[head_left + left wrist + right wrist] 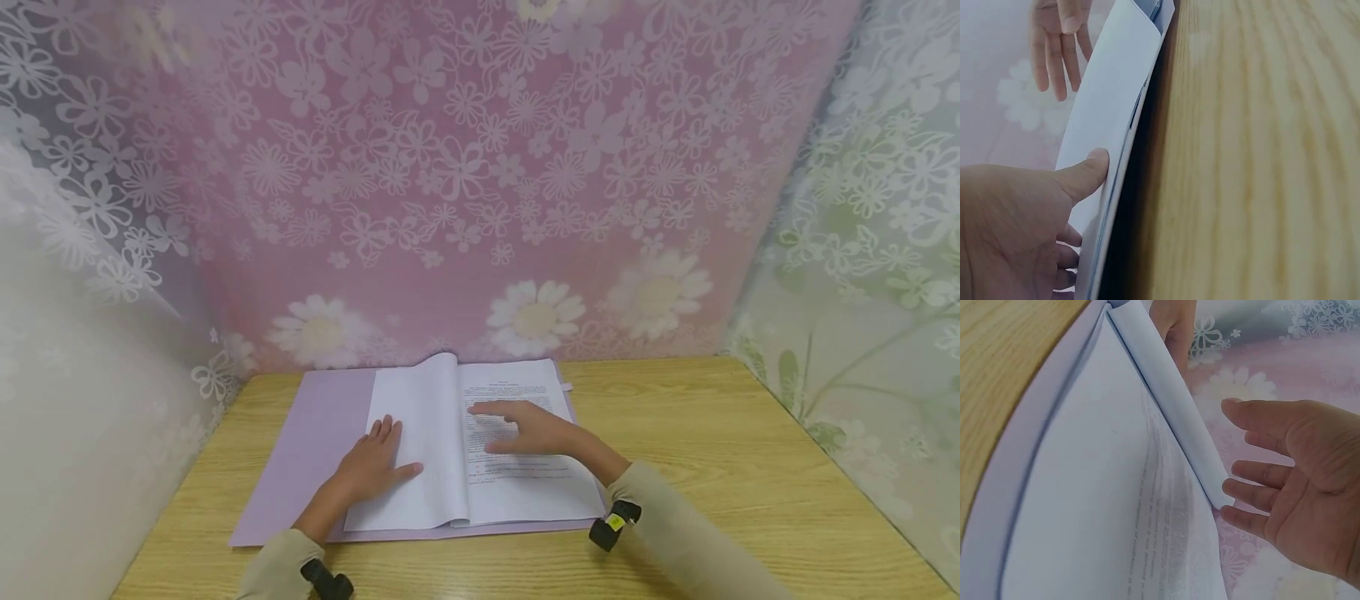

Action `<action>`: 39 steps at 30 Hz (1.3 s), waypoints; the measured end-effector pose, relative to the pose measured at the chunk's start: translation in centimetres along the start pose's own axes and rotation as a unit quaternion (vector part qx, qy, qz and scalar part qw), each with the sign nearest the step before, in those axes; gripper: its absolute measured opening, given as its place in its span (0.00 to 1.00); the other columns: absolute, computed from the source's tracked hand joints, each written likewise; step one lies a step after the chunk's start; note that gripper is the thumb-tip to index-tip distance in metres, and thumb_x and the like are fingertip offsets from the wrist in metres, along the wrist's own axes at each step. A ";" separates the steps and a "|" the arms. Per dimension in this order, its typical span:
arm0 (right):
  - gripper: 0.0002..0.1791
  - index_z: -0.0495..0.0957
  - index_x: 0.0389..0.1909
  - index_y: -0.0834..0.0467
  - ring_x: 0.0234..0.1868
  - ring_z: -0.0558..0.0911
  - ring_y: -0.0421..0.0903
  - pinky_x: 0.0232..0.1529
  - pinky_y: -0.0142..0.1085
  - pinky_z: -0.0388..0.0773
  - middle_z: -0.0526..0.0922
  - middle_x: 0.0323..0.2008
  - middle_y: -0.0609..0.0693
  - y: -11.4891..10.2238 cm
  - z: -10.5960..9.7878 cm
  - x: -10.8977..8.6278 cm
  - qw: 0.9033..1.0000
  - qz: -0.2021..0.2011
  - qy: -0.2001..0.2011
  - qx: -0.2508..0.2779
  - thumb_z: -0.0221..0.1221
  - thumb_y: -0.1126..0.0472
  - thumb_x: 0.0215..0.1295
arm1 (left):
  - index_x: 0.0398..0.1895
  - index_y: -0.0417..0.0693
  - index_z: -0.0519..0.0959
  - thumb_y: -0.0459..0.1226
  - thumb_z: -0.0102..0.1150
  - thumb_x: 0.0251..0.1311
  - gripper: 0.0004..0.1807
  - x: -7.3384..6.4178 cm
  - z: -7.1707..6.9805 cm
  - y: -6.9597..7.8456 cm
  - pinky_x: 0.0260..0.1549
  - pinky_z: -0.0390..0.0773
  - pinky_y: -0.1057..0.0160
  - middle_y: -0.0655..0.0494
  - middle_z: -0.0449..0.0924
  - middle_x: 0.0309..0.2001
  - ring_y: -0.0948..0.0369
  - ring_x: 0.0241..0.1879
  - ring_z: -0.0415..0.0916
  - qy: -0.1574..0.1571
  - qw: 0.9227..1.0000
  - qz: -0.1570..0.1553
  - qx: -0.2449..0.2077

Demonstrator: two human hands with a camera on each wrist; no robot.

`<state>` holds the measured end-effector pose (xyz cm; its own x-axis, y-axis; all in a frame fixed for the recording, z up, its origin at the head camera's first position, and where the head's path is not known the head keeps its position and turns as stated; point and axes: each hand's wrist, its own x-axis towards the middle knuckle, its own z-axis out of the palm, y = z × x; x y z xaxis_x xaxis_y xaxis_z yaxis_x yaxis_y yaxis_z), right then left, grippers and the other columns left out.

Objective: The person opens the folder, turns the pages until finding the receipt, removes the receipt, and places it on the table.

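Note:
A lilac folder (322, 417) lies spread on the table, with white sheets inside it. Its left sheet (412, 400) is blank and bulges up near the spine; the right page (532, 492) carries printed text. My left hand (371, 467) rests flat on the blank sheet, fingers straight and thumb out to the side. In the left wrist view that thumb (1088, 175) lies on the white paper. Above the printed page hovers my right hand (536, 429), its fingers extended and apart, holding nothing. The right wrist view shows the palm (1316, 487) beside the rolled-up sheet edge (1172, 394).
The wood-grain table (675, 417) extends right of the folder and in front of it. A pink flowered backdrop (450, 208) stands at the table's back edge, with pale flowered panels (885, 333) on both sides. A small tab (567, 387) sticks out at the folder's right.

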<state>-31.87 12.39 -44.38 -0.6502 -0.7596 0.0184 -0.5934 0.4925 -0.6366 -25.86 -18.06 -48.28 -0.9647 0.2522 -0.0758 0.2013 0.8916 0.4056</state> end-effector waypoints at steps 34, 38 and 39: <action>0.35 0.65 0.74 0.65 0.75 0.63 0.69 0.69 0.69 0.64 0.66 0.74 0.67 9.4 -5.3 -1.7 0.973 0.116 0.197 0.009 0.64 0.66 0.68 | 0.74 0.26 0.60 0.56 0.65 0.64 0.50 -0.1 -0.7 -0.4 0.73 0.59 0.35 0.26 0.52 0.76 0.32 0.77 0.50 0.001 1.000 -0.026 0.011; 0.36 0.64 0.75 0.64 0.76 0.61 0.69 0.70 0.68 0.62 0.64 0.75 0.67 10.2 -5.1 -1.7 0.971 0.129 0.200 0.013 0.64 0.66 0.67 | 0.74 0.26 0.60 0.56 0.65 0.64 0.50 -0.1 -0.8 -0.5 0.73 0.58 0.35 0.26 0.53 0.76 0.32 0.77 0.50 -0.003 0.999 -0.029 0.014; 0.36 0.64 0.75 0.64 0.77 0.60 0.69 0.71 0.68 0.62 0.64 0.75 0.67 10.4 -5.1 -1.7 0.971 0.131 0.201 0.016 0.64 0.66 0.67 | 0.74 0.26 0.60 0.55 0.65 0.64 0.50 -0.1 -0.9 -0.5 0.73 0.59 0.35 0.26 0.53 0.76 0.32 0.77 0.51 -0.003 0.999 -0.029 0.016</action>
<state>-39.34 20.95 -47.08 -0.9131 -0.3798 0.1484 -0.3724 0.6282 -0.6831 -26.00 -18.86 -47.67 -0.9736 0.2027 -0.1046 0.1508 0.9162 0.3714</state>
